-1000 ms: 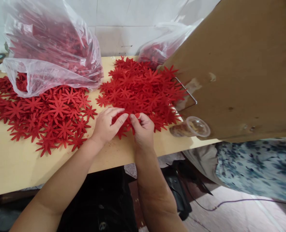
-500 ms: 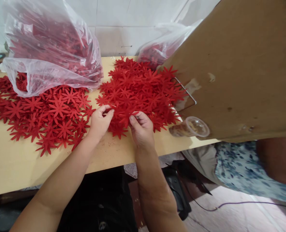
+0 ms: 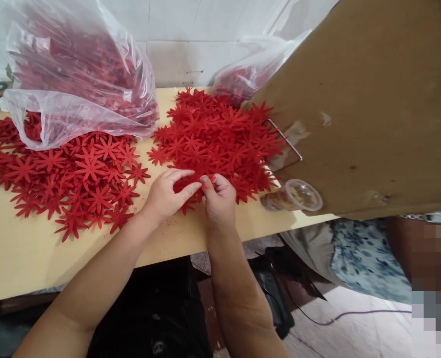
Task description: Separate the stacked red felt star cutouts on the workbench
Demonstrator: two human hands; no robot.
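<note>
A heap of red flower-shaped pieces point(image 3: 213, 129) lies in the middle of the table, and another red heap point(image 3: 89, 169) spreads at the left. My left hand point(image 3: 168, 193) is at the front edge of the middle heap, thumb and fingers curved toward my right hand; whatever is between its fingertips is too small to make out. Beside it, my right hand point(image 3: 219, 196) pinches a red piece between thumb and bent fingers. The two hands nearly touch, and red pieces lie right behind them.
A clear bag of red pieces point(image 3: 82, 74) stands at the back left, a second bag point(image 3: 242, 74) behind the middle heap. A brown board point(image 3: 373, 109) and a clear plastic cup point(image 3: 298, 195) are at the right. Someone's patterned clothing point(image 3: 367, 253) shows below the board.
My left hand has moved right, closer to my right hand. A red piece near the left heap's right edge now lies uncovered. My right hand has barely moved.
</note>
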